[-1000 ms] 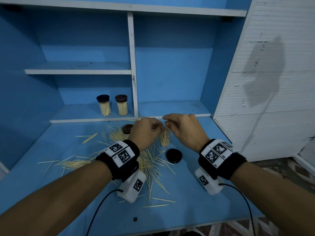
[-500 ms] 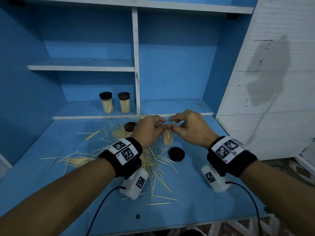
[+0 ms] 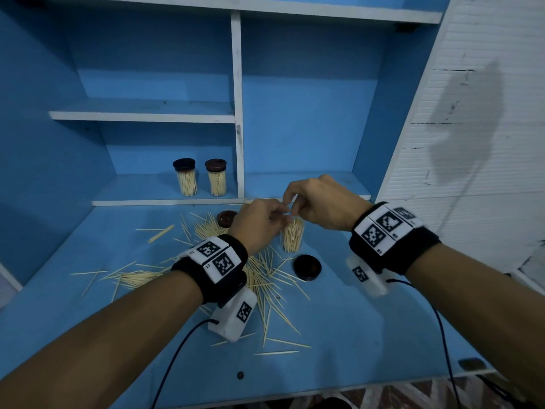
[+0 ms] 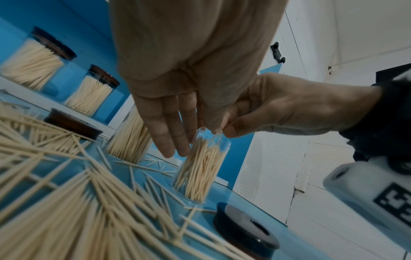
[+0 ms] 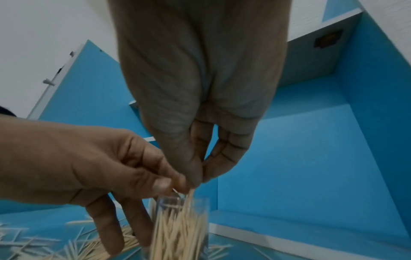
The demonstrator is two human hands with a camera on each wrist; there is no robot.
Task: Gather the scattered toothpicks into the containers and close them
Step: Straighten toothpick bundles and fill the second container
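No brand or readable writing shows anywhere; the only markings are black-and-white square code tags on the wrist bands (image 3: 216, 256). Both hands meet just above an open clear container (image 3: 292, 235) standing upright on the blue bench (image 3: 368, 329), packed with toothpicks. The right hand (image 3: 320, 202) has its grip pinched on a few toothpicks (image 5: 189, 195) at the container's mouth. The left hand (image 3: 259, 224) pinches at the same spot with thumb and forefinger, its other fingers hanging loose. Scattered toothpicks (image 3: 265, 284) lie across the bench beneath the left wrist. A dark lid (image 3: 306, 267) rests just beside the container, another lid (image 3: 226, 218) behind the pile. Two capped containers (image 3: 200, 181) stand on the low shelf.
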